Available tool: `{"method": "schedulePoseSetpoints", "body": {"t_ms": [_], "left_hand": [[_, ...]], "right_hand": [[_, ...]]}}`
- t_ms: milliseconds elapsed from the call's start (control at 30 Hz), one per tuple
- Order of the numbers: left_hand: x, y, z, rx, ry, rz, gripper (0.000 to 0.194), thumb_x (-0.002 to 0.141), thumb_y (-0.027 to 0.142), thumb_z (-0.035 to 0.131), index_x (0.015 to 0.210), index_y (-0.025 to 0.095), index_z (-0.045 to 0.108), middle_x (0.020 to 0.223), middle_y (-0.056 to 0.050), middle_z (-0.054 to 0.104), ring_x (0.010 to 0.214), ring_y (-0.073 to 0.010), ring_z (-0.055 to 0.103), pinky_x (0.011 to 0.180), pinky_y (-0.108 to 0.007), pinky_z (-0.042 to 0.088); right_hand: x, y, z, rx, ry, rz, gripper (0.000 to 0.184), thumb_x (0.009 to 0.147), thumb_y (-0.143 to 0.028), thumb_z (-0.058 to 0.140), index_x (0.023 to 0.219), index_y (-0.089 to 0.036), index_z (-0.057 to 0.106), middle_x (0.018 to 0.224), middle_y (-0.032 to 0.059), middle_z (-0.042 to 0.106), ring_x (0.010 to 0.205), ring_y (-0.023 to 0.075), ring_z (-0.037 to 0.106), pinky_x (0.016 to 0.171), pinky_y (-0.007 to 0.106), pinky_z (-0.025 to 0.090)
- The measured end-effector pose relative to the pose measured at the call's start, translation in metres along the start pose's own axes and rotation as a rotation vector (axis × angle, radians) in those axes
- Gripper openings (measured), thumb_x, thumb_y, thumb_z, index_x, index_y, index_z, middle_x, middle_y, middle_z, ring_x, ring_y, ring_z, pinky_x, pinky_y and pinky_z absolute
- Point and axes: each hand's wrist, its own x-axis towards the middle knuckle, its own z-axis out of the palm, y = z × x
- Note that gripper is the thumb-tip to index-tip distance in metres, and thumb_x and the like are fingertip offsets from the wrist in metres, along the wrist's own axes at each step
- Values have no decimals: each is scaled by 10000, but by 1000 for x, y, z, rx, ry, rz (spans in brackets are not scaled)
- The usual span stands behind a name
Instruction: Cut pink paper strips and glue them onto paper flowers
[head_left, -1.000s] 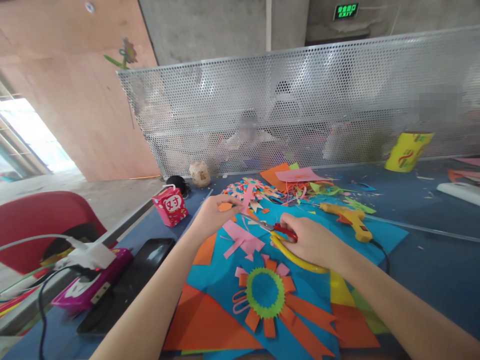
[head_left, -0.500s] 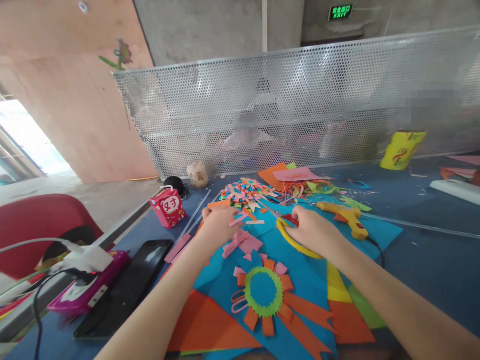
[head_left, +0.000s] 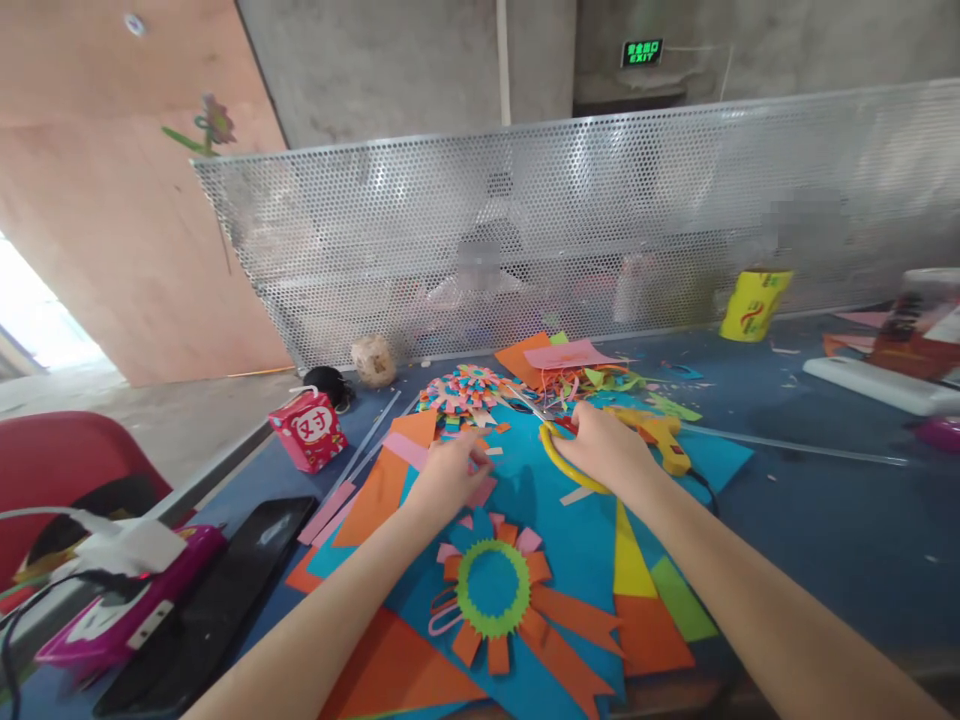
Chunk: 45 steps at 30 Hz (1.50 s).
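My right hand [head_left: 600, 440] is wrapped round the handles of a pair of scissors [head_left: 562, 455], one loop yellow and the other red. The blades point up and left, away from me. My left hand [head_left: 452, 472] is over small pink pieces of felt-like sheet, its fingers curled in; anything between the fingertips is hidden. Left of its knuckles a pink strip [head_left: 405, 450] lies across an orange sheet [head_left: 386, 480]. Nearer me, on the blue sheet [head_left: 577, 560], rests a flower-like rosette [head_left: 493, 590] with a green toothed ring, orange and pink tabs and orange tails.
Beyond my hands lie a multicoloured rosette [head_left: 469, 390] and a scrap heap [head_left: 592, 380]. A yellow glue gun [head_left: 660, 435] lies right of my right hand. At left are a pink box [head_left: 309, 430], a phone [head_left: 217, 610] and a power strip [head_left: 142, 600]. A perforated metal screen [head_left: 420, 220] stands behind.
My left hand has drawn closer to me, and the pink strip now shows to its left on the orange sheet. My right hand still holds the scissors. The camera view has turned slightly right.
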Motion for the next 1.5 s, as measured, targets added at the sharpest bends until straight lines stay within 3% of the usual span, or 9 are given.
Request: {"method": "schedulePoseSetpoints", "body": {"t_ms": [200, 267, 533, 667, 800, 1000, 1133, 1233, 1500], "left_hand": [[27, 7, -42, -665, 287, -181, 339, 620, 328, 645, 889, 150, 541, 701, -27, 648, 557, -113, 568, 481, -218, 414], [42, 11, -47, -786, 292, -207, 341, 612, 299, 659, 891, 146, 537, 717, -29, 645, 550, -91, 564, 485, -201, 424], [122, 21, 13, -555, 62, -177, 209, 631, 265, 656, 757, 123, 568, 527, -11, 603, 462, -119, 577, 380, -186, 385], [169, 21, 37, -445, 90, -104, 187, 698, 237, 575, 833, 109, 567, 695, -85, 670, 636, -172, 644, 503, -235, 470], [193, 24, 34, -297, 110, 23, 275, 741, 285, 507, 961, 136, 576, 1020, -121, 638, 952, -202, 590, 783, -296, 455], [144, 5, -24, -39, 47, 127, 409, 637, 457, 587, 985, 243, 593, 1115, -49, 594, 1106, -246, 471, 972, -373, 272], [72, -39, -55, 508, 14, -146, 724, 556, 662, 521, 1082, 165, 535, 1047, -176, 598, 1021, -381, 498, 887, -541, 268], [26, -69, -60, 593, -40, -382, 863, 515, 720, 493, 1159, 145, 492, 1072, -234, 574, 1015, -421, 492, 855, -555, 280], [-15, -66, -38, 531, 13, -349, 655, 676, 589, 449, 1201, 199, 449, 1140, -192, 564, 1083, -371, 466, 939, -572, 119]], "right_hand": [[-3, -2, 2, 1, -54, 19, 340, 752, -422, 479, 939, -139, 503, 859, 133, 622, 810, 258, 606, 574, 288, 412], [-5, -3, 6, 7, -92, 4, 317, 741, -411, 495, 912, -144, 517, 835, 125, 630, 789, 263, 613, 569, 295, 421], [-13, -9, 15, 34, -141, -42, 289, 694, -289, 536, 932, -126, 537, 866, 135, 652, 811, 266, 621, 619, 314, 452], [-12, -11, 16, 48, -135, -31, 298, 671, -262, 552, 935, -124, 542, 860, 122, 659, 796, 259, 628, 625, 313, 465], [-9, -11, 17, 60, -139, -22, 306, 663, -270, 569, 935, -134, 540, 857, 116, 660, 791, 252, 631, 617, 300, 468], [-12, -12, 15, 53, -160, -42, 300, 704, -246, 536, 972, -111, 528, 876, 138, 650, 834, 254, 623, 642, 300, 457], [-14, -13, 14, 32, -172, -62, 286, 719, -237, 525, 973, -105, 527, 870, 147, 650, 826, 254, 623, 625, 296, 445], [-14, -11, 14, 15, -175, -69, 265, 732, -249, 515, 961, -116, 528, 853, 138, 653, 804, 239, 626, 608, 283, 434], [-14, -8, 13, -26, -178, -80, 264, 753, -324, 512, 945, -145, 538, 868, 128, 645, 814, 225, 619, 577, 260, 414]]}}
